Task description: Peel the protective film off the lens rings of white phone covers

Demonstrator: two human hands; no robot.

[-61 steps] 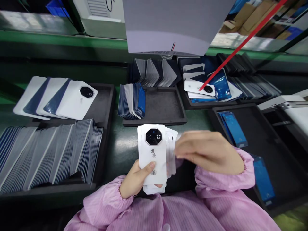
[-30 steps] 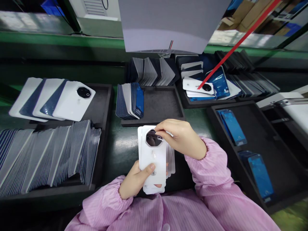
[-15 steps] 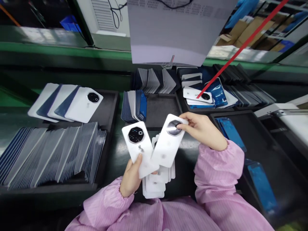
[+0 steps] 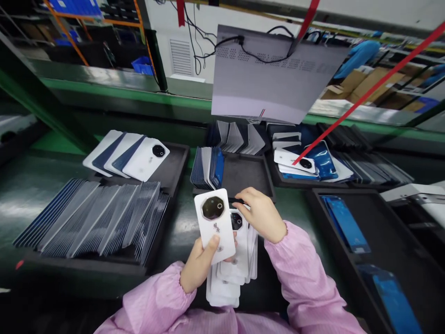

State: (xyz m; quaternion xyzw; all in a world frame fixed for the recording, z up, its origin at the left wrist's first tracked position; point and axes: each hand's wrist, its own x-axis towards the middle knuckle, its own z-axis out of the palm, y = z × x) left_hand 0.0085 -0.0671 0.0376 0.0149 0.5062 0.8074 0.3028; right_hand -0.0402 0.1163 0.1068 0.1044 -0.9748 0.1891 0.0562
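My left hand point(image 4: 200, 266) holds a fanned stack of white phone back covers point(image 4: 229, 269). The top cover point(image 4: 214, 225) has an octagonal camera ring and leans a little to the left, with my thumb pressed on its lower part. My right hand point(image 4: 260, 214) pinches the top edge of the second cover point(image 4: 239, 232) just behind it, beside that cover's camera ring. Both sleeves are pink.
A black tray point(image 4: 174, 160) at left carries long rows of upright covers point(image 4: 93, 218) and several flat white ones point(image 4: 130, 155). A middle tray point(image 4: 250, 171) holds a short row. Trays at right point(image 4: 392, 241) hold blue-filmed parts point(image 4: 346, 222). A grey panel point(image 4: 274, 76) hangs overhead.
My right hand swung one cover out to the right, then brought it back behind the top cover. The view has tilted up, so more of the far bench shows.
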